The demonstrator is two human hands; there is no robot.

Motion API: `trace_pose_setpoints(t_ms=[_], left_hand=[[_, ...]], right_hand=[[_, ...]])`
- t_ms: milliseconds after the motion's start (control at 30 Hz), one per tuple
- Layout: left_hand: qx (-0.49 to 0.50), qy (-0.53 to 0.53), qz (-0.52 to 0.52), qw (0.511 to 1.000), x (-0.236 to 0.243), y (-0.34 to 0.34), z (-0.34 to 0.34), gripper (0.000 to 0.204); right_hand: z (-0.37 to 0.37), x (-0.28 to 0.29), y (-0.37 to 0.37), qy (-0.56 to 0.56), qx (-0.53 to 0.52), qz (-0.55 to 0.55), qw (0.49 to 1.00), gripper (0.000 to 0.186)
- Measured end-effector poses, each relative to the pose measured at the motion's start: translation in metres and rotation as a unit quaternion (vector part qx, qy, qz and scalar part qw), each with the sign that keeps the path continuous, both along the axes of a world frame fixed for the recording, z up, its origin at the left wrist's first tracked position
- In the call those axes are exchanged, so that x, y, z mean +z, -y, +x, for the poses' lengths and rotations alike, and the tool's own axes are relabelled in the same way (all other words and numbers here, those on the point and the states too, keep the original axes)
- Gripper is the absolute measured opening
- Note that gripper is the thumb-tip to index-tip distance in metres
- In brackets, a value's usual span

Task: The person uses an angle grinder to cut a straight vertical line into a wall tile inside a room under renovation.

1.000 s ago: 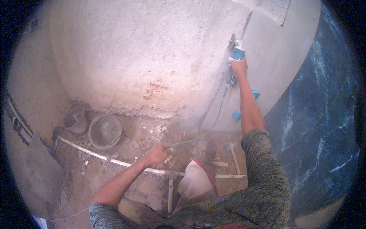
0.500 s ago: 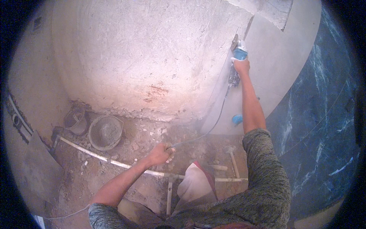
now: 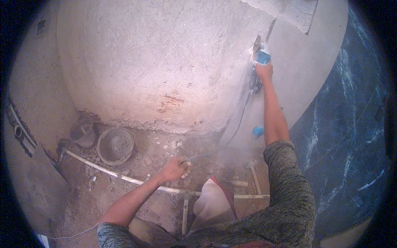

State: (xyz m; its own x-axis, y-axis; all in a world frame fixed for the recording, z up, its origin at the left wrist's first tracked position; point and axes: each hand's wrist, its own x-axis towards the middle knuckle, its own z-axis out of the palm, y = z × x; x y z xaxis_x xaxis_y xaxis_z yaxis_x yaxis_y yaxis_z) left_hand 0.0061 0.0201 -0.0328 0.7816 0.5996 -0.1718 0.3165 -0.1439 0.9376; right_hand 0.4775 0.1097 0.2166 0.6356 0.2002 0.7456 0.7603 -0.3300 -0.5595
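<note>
Rough grey plaster wall [image 3: 165, 62] fills the scene above a rubble-strewn dirt floor [image 3: 136, 198], with a dark blue marbled panel [image 3: 347, 124] curving along the right. At the wall's edge, the right hand [image 3: 264, 71] is closed around a blue-bodied angle grinder [image 3: 259, 56], its disc against the plaster and its dark cable [image 3: 236, 124] trailing down. Below, the left hand [image 3: 175, 168] grips that cable in a fist. Two round grey mortar pans [image 3: 115, 144] sit by the wall's foot, beside one long white plastic pipe [image 3: 124, 177]. A wooden-handled hammer [image 3: 253, 175] lies near a small blue cap [image 3: 258, 131].
</note>
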Motion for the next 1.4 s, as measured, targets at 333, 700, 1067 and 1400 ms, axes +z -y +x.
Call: trace_pose_setpoints(t_ms=[333, 700, 1067, 1400], left_hand=[[-0.017, -0.056, 0.087, 0.994, 0.034, 0.01, -0.004, 0.027], [0.022, 0.01, 0.038, 0.999, 0.009, 0.0, -0.004, 0.032], [0.013, -0.026, 0.088, 0.996, 0.035, 0.003, -0.003, 0.029], [0.02, -0.009, 0.086, 0.996, 0.017, -0.004, -0.004, 0.032]], right_hand=[[-0.007, 0.027, 0.006, -0.04, 0.009, -0.026, 0.999, 0.059], [-0.007, 0.029, -0.002, -0.04, 0.059, 0.012, 0.997, 0.056], [0.001, 0.03, 0.003, -0.023, 0.042, -0.011, 0.999, 0.059], [-0.017, 0.019, 0.019, -0.05, 0.028, -0.001, 0.998, 0.054]])
